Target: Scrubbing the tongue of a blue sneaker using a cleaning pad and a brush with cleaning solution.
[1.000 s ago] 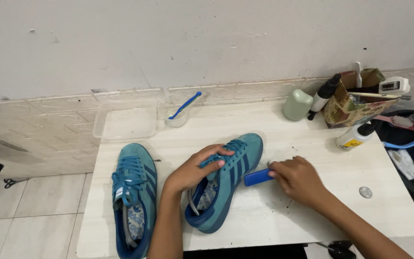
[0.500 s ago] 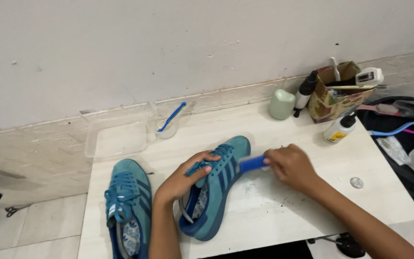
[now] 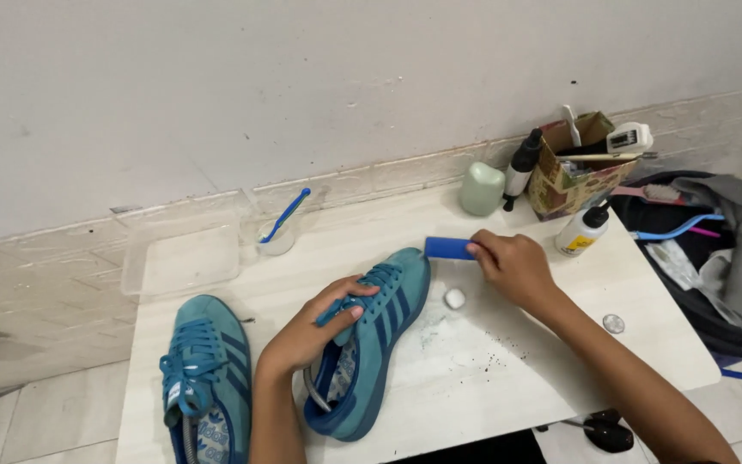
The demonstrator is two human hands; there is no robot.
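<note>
**Two hands at a teal shoe on the bench**

The left hand [image 3: 315, 331] lies over the laces and tongue of a teal suede shoe [image 3: 369, 344], its grip closed around the upper, fingers curled across the lacing; the shoe rests on the pale bench [image 3: 491, 378], toe pointing away and to the right; the right hand [image 3: 513, 268] is clenched on a small blue block [image 3: 448, 248], held just past the toe of that shoe and just above the bench; a small white round thing [image 3: 454, 298] lies on the bench just beside the toe, under the block; dark crumbs speckle the surface near it.

A second teal shoe [image 3: 203, 378] lies to the left, near the first but apart from it; behind stand a clear plastic tray [image 3: 180, 258] and a clear cup holding a blue brush [image 3: 287, 216]; farther right, a pale green bottle [image 3: 482, 189], a dark-capped spray bottle [image 3: 521, 165], a patterned box of tools [image 3: 573, 176], a white squeeze bottle [image 3: 580, 232]; a coin [image 3: 613, 324] lies near the right forearm.
</note>
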